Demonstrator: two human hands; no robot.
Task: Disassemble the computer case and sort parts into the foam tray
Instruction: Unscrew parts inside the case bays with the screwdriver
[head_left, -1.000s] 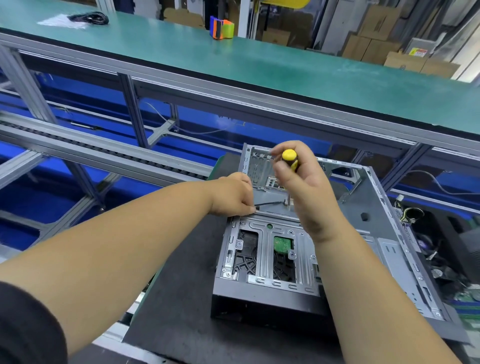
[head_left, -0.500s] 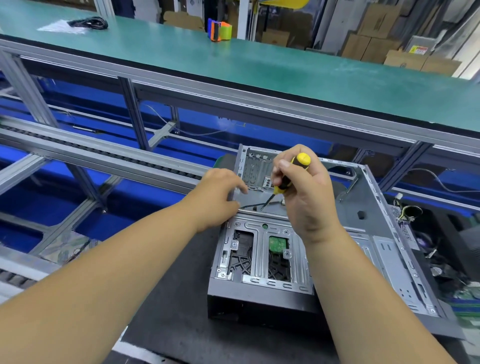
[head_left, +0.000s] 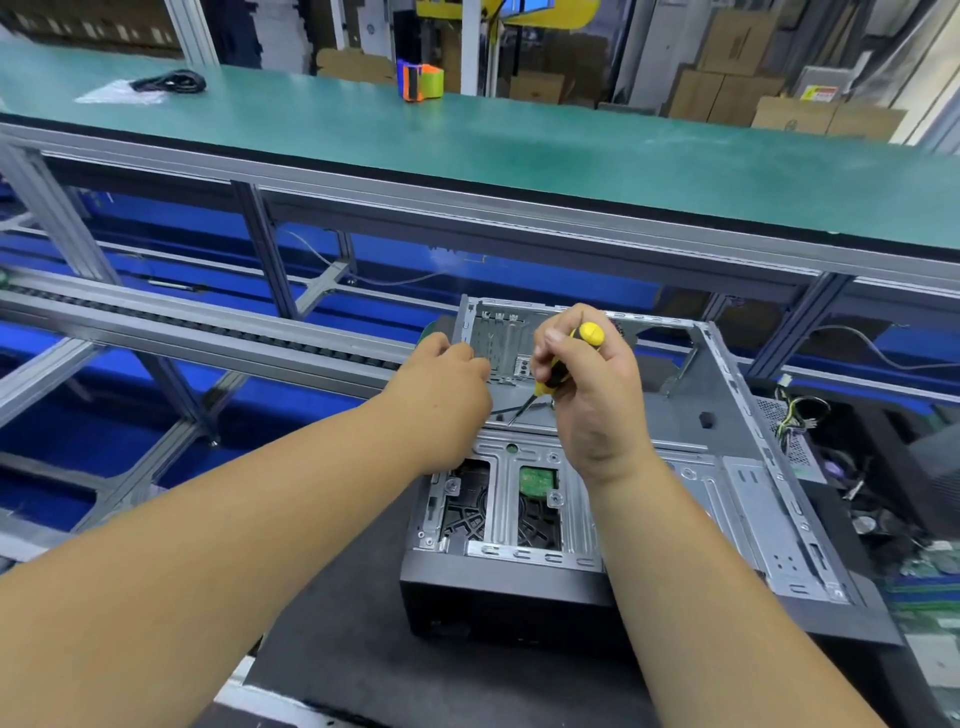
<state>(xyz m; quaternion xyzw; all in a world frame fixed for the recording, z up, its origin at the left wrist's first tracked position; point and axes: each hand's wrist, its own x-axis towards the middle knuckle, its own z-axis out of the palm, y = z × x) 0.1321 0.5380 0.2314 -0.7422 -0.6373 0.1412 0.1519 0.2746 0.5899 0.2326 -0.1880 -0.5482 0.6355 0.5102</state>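
Beyond the work area runs a long green conveyor bench (head_left: 519, 150) on grey aluminium framing, with cardboard boxes stacked behind it. On the dark tabletop (head_left: 337, 654) just ahead of the person lies the open grey steel computer case (head_left: 727, 467), flat on its side with the side panel off and the interior facing up. Its long axis runs away from the person, angled a little to the right; the black front bezel faces the camera, and the rear panel with its slot openings is at the far end.

Judging by the hands, the step in hand is loosening a fastener or freeing a thin black cable (head_left: 501, 412) on the case floor, near the rear left corner. The right hand (head_left: 597, 395) grips a yellow-and-black-handled screwdriver (head_left: 563, 364), its fingers curled round the handle and the shaft slanting down and to the left towards the floor. The left hand (head_left: 447, 389) reaches in beside the tip; its fingers are curled, seemingly around the cable's end, though the grip itself is hidden.

The next move probably calls for seating the tip squarely and holding the shaft steady while turning. No foam tray can be made out here; loose parts and wiring lie to the right of the case.
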